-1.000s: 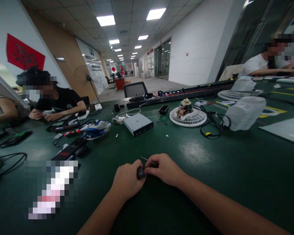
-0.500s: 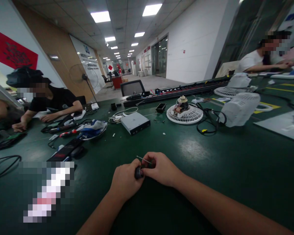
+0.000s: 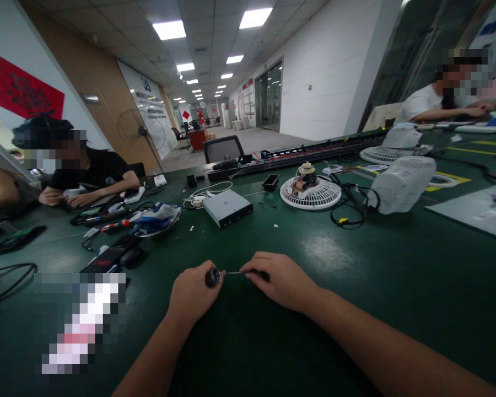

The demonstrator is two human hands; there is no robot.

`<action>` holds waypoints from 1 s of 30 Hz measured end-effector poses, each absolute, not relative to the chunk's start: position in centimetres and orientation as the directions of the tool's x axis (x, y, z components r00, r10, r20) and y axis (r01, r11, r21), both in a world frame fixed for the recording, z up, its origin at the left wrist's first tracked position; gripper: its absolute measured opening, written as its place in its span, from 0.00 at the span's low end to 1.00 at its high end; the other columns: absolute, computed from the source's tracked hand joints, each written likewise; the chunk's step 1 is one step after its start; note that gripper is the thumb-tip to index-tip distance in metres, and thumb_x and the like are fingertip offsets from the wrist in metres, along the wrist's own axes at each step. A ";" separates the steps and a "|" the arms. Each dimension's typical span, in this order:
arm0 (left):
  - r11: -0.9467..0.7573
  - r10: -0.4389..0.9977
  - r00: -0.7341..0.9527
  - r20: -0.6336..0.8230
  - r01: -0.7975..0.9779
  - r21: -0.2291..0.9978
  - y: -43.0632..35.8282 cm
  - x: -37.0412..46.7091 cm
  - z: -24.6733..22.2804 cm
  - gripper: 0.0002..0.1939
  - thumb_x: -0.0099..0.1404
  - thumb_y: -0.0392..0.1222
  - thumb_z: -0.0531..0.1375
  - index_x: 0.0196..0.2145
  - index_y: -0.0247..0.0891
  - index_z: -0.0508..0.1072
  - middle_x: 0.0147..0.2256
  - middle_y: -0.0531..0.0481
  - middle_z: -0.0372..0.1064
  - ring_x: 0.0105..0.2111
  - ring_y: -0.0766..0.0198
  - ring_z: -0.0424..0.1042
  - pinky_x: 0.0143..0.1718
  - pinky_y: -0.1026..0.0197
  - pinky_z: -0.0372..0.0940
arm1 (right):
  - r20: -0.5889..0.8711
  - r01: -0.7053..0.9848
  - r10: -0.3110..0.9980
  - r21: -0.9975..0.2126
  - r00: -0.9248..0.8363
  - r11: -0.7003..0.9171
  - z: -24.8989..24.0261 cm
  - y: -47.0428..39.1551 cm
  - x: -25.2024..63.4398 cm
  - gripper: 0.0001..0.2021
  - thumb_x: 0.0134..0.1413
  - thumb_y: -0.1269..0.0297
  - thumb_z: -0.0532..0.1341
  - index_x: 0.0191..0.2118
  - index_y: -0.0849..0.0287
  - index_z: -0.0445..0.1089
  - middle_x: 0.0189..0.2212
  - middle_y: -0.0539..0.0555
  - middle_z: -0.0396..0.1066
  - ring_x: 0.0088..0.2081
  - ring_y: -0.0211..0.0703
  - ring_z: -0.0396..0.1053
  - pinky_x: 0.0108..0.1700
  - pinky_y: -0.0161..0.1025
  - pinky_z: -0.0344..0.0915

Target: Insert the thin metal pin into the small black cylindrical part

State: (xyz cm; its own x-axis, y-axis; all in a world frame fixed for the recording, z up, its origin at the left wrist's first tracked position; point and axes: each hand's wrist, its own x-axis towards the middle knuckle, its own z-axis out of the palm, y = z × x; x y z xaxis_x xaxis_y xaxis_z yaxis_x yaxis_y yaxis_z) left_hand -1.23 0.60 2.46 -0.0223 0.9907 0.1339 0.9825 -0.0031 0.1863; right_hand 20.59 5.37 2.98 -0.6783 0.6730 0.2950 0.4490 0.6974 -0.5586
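My left hand is wrapped round a small black cylindrical part, whose round open end faces up and to the right. To the right, my right hand pinches a thin metal rod between thumb and fingers. The rod lies nearly level and points left at the fingertips of my left hand; whether it touches them I cannot tell. Both hands are low over the green table.
Beyond my hands sit a grey box-shaped drive, a white fan grille with a motor, a small black tray and a white plastic housing. Cables and a blue cloth lie left. Two people sit working at the left and right.
My hands have moved apart, the left one leftward with the black part. The rod, slanted before, is now nearly level. The person at the left has drawn both hands together.
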 end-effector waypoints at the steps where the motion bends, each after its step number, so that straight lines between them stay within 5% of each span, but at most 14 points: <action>1: -0.014 0.992 -0.007 0.126 0.986 0.168 0.6 -1.1 2.6 0.13 0.67 0.51 0.54 0.30 0.42 0.69 0.26 0.53 0.71 0.28 0.62 0.71 0.27 0.62 0.55 | 0.291 0.449 0.655 -0.536 -0.697 0.715 2.9 5.3 20.5 0.12 0.61 0.67 0.57 0.46 0.53 0.75 0.39 0.51 0.73 0.40 0.40 0.69 0.42 0.37 0.63; 7: -0.065 0.996 0.061 0.058 0.995 0.071 0.2 0.2 3.0 0.09 0.66 0.47 0.54 0.32 0.42 0.69 0.28 0.53 0.71 0.30 0.61 0.71 0.30 0.61 0.58 | 0.284 0.519 0.657 -0.432 -0.698 0.738 2.5 4.6 19.6 0.13 0.61 0.65 0.56 0.47 0.52 0.75 0.36 0.53 0.73 0.39 0.41 0.69 0.40 0.37 0.62; 22: -0.062 0.998 0.061 0.015 0.998 0.023 0.3 1.2 3.0 0.06 0.65 0.43 0.54 0.31 0.42 0.68 0.30 0.52 0.72 0.31 0.59 0.73 0.29 0.60 0.59 | 0.191 0.512 0.703 -0.560 -0.685 0.651 2.7 4.2 19.3 0.11 0.56 0.66 0.58 0.42 0.52 0.77 0.35 0.51 0.75 0.35 0.41 0.70 0.38 0.36 0.62; 30: -0.021 1.000 0.021 -0.003 0.999 0.033 0.2 1.2 3.4 0.06 0.65 0.44 0.55 0.32 0.41 0.68 0.31 0.51 0.73 0.31 0.59 0.73 0.30 0.60 0.60 | 0.146 0.678 0.796 -0.448 -0.587 0.582 2.6 4.2 19.4 0.10 0.57 0.61 0.56 0.36 0.54 0.76 0.32 0.53 0.75 0.31 0.43 0.70 0.32 0.38 0.60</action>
State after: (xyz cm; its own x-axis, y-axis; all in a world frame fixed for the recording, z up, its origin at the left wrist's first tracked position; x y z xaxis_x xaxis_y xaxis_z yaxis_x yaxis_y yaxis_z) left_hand 1.22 0.23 3.43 0.0212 0.9998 -0.0030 0.9992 -0.0211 0.0331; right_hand 19.36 4.17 2.60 -0.5874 0.7961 0.1457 0.6780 0.5824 -0.4485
